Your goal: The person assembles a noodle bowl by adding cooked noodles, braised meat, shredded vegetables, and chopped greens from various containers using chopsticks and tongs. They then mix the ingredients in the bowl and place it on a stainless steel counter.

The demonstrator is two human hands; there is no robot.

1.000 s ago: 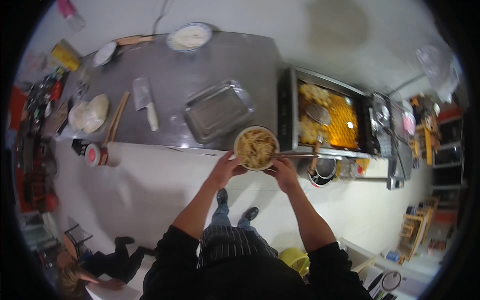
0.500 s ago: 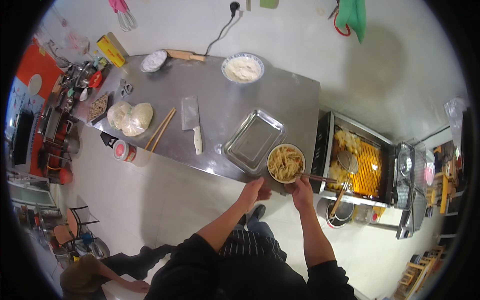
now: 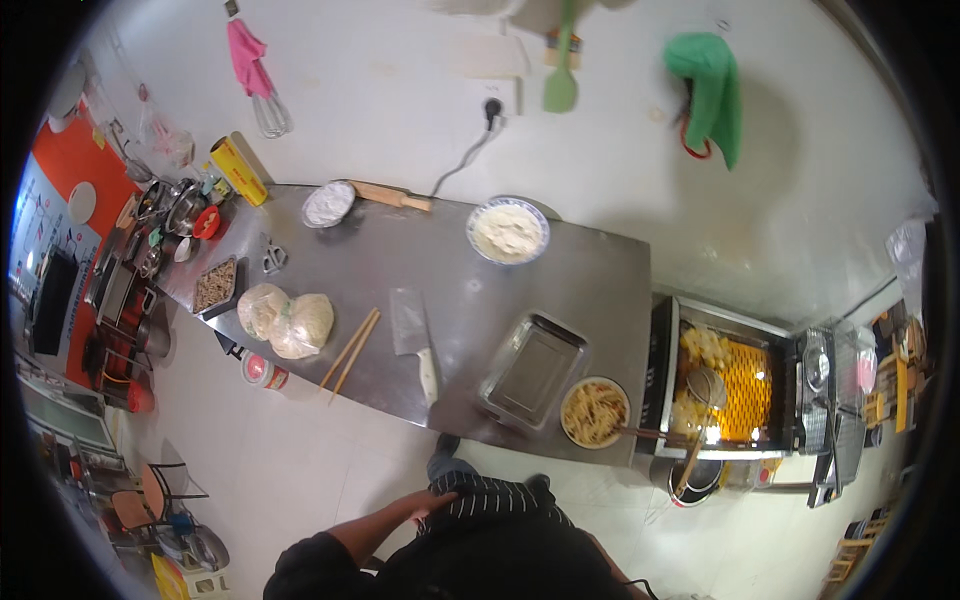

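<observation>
My left hand (image 3: 432,506) is drawn back to my waist, its fingers closed at the edge of a dark striped apron (image 3: 490,492). My right forearm (image 3: 612,565) shows only in part by my side, and the hand is hidden. On the table's front right corner stands a bowl of shredded food (image 3: 595,411), with dark chopsticks (image 3: 650,433) across its rim, pointing right. Directly behind it to the left lies a rectangular metal tray (image 3: 534,368). A cleaver (image 3: 410,325) with a white handle rests further left. Neither hand touches the bowl.
Right of the steel table (image 3: 440,235), a fryer (image 3: 745,385) holds yellow pieces and a strainer (image 3: 705,388). A flour bowl (image 3: 508,232), bagged dough-like lumps (image 3: 290,320), wooden chopsticks (image 3: 350,352) and a rolling pin (image 3: 392,195) lie on the table. A pot (image 3: 695,480) stands below the fryer.
Both hands have left the bowl and drawn back toward my body; the right hand has gone out of sight. The view has tilted up, showing more wall. A person at lower left is gone from view.
</observation>
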